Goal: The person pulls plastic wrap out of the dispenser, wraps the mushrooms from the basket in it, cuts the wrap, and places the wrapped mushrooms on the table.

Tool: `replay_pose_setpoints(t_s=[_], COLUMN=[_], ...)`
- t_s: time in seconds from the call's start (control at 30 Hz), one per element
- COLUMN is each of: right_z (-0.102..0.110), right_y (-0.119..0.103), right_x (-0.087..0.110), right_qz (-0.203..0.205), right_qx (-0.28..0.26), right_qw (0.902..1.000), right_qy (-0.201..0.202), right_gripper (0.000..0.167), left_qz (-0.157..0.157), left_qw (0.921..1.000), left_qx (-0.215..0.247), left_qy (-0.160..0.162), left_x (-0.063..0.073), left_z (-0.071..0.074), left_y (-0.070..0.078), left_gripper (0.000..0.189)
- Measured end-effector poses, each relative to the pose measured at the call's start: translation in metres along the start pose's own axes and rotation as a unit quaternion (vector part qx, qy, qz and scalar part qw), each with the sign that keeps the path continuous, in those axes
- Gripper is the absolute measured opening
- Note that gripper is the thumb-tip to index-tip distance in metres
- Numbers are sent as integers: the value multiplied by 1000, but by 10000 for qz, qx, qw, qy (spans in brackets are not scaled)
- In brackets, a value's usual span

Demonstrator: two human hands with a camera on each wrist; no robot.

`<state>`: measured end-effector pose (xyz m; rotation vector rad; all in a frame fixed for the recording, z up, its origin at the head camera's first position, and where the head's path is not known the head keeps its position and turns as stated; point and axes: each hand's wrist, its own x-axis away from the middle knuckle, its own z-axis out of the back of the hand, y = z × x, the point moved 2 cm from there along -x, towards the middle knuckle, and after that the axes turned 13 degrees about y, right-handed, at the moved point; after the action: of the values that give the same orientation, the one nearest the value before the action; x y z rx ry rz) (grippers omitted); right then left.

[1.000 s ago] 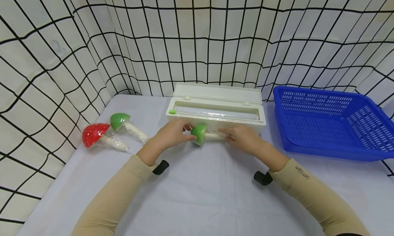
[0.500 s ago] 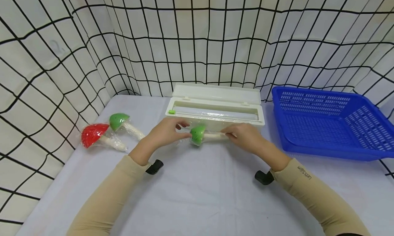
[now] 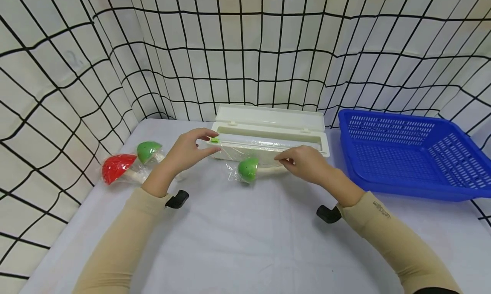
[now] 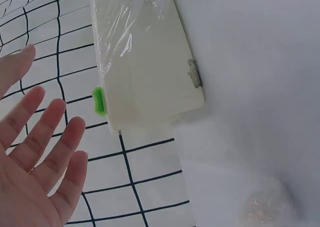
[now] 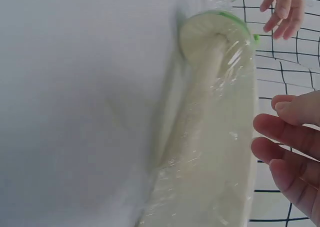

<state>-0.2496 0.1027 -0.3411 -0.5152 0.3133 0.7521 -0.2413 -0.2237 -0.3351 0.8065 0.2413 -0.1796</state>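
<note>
A toy mushroom with a green cap (image 3: 248, 169) and pale stem lies on the table, clear plastic film over it, in front of a white cling film dispenser (image 3: 270, 128). The dispenser's lid stands raised, with a roll inside and a green slider (image 4: 99, 101) at its left end. My left hand (image 3: 188, 151) is beside that end, its fingers spread and holding nothing. My right hand (image 3: 304, 164) hovers by the dispenser's front near the mushroom's stem. Its fingers (image 5: 270, 127) are loosely bent beside the film (image 5: 215, 122), and I see nothing gripped between them.
Left on the table lie a red-capped mushroom (image 3: 118, 168) and another green-capped mushroom (image 3: 148, 151), both wrapped in film and partly behind my left arm. A blue plastic basket (image 3: 406, 191) stands at the right. Black grid netting (image 3: 261, 51) on white walls borders the table.
My left hand has left the mushroom's cap and moved left and back to the dispenser's left end, its fingers spreading. The right hand has shifted slightly back. The mushroom stays in about the same place.
</note>
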Motion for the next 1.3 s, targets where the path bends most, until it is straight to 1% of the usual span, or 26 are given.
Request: replay_pose_setpoints(t_s=[0.13,0.27,0.33,0.47,0.5,0.57,0.7,0.77,0.93,1.0,1.17,1.3], right_z=[2,-1,-6,-21,-26,-35,-51,-58,-74,-79,-90,-96], right_y=[-7,-15,-18,-27,-30,-35,-43,-46,-52,-54,-61,-65], right_x=[-17,-33,-41,-55,-60,-68,-85,-92,-106,-110,-117,-122], right_qz=[27,27,5,-12,-70,-250,-678,-775,-907,-977,-1183,-1196], right_qx=[-16,-119,-169,31,113,285,311,287,404,477,680,849], right_qw=[9999,9996,9991,9982,9984,9988,9965,9952,9939,9929,9895,9883], right_qy=[114,271,399,602,550,296,-377,-515,-475,-476,-477,-416], right_gripper=[18,19,18,18,20,26,38,39,36,38,42,35], left_qz=[71,203,232,320,369,471,682,775,988,1019,936,827], left_qw=[9997,9993,9992,9991,9990,9988,9976,9968,9949,9944,9951,9963], left_qx=[-66,-110,-117,-90,-65,0,140,197,130,41,-12,52], left_qy=[209,294,314,265,228,142,-13,-55,-186,-262,-310,-232], left_x=[-4,-7,-9,-15,-16,-18,-21,-21,-22,-22,-23,-25], left_z=[3,3,2,-5,-7,-11,-19,-22,-27,-28,-32,-33], left_y=[-9,-17,-21,-31,-33,-36,-39,-40,-45,-46,-47,-49], left_gripper=[51,56,61,74,77,84,96,99,100,98,94,92])
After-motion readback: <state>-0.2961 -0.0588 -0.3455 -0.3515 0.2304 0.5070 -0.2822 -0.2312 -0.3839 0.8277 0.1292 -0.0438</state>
